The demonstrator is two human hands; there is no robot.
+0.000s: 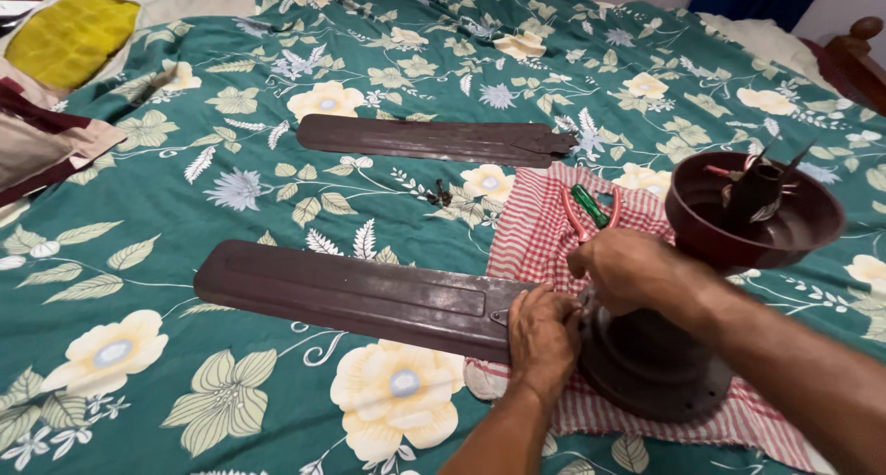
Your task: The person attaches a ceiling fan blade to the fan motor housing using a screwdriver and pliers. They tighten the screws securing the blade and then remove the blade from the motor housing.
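Note:
A dark brown ceiling fan motor (651, 369) lies on a red-and-white checked cloth (535, 240) on the bed. A long brown fan blade (351, 295) stretches left from the motor. My left hand (543, 336) presses on the blade's end where it meets the motor, fingers curled. My right hand (632, 270) sits over the top of the motor, fingers closed; whatever it grips is hidden. The fan's brown cup-shaped canopy (752, 212) with wires stands up at the right.
A second loose blade (434, 139) lies farther back on the green floral bedsheet (138, 253). Small dark screws (440, 195) rest between the blades. Red-handled pliers and a green-handled screwdriver (589, 207) lie on the cloth. Pillows (65, 41) sit at the far left.

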